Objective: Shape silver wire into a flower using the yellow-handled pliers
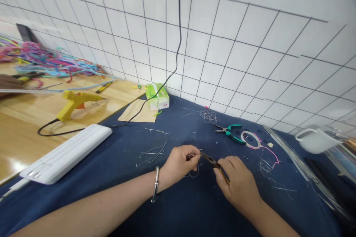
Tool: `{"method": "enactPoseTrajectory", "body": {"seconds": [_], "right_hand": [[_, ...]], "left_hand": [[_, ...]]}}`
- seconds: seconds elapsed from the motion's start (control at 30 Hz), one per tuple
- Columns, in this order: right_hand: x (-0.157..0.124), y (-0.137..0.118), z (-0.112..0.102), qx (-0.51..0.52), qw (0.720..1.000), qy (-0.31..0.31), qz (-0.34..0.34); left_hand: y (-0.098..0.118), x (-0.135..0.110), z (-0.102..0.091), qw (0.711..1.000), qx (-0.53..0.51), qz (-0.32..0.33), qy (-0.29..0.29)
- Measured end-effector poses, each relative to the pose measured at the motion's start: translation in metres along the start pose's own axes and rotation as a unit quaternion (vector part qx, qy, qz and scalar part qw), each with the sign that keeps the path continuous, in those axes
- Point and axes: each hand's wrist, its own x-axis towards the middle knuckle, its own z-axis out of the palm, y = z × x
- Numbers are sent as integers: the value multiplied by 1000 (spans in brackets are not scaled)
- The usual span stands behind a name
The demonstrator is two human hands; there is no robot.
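Observation:
My left hand (pixel 180 163) pinches a thin wire, whose loops (pixel 194 172) hang just under the fingers. In my right hand (pixel 236 179) is a pair of pliers (pixel 210 160) with a yellow handle. The pliers' tips meet the wire at my left fingertips; whether the jaws are closed on it is too small to tell. Several cut wire pieces (pixel 151 154) lie left of my left hand. Beyond my hands is a bundle of wire bent into loops (pixel 209 117), and beside it a second pair of pliers with teal handles (pixel 232 133).
A white power strip (pixel 69 152) and a yellow glue gun (pixel 75 103) lie at left. A tissue pack (pixel 157 96) stands by the tiled wall. At right are a ring with pink cord (pixel 250 139), wire scraps (pixel 265 166) and a white mug (pixel 318 140). Another person's hand (pixel 8 84) shows at far left.

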Motion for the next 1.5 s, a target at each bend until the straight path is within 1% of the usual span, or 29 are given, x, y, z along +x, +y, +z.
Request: {"method": "enactPoseTrajectory", "body": {"seconds": [0.2,0.37,0.43,0.53,0.6,0.77,1.0,1.1,1.23,1.5], "right_hand": [[-1,2,2,48,999,-7,15],[1,3,3,66,998,-7,21],[1,1,2,43,999,7,16],[0,-3,-1,-29,999,42,6],[0,-5,-3,-64,997,52,2],[0,-7,-4,-34,999,20,-9],[0,-8,-3,-37,999,21,0],[0,-8,-3,-39,999,22,-6],[0,-9,-2,-47,998,27,-11],[-1,-10,-1,-28,1000,3,4]], "left_hand": [[2,1,-1,1000,-7,-1,6],[0,0,0,999,-47,-25,-3],[0,0,1,998,-55,-26,-3],[1,-1,1,998,-64,-27,9],[1,-1,1,997,-70,-32,21],[0,-1,2,996,-74,-38,20],[1,-2,2,998,-54,-21,19],[1,-2,2,999,-36,-22,19],[0,-2,3,999,-37,-29,16],[-1,-3,3,1000,-5,-12,19]]}}
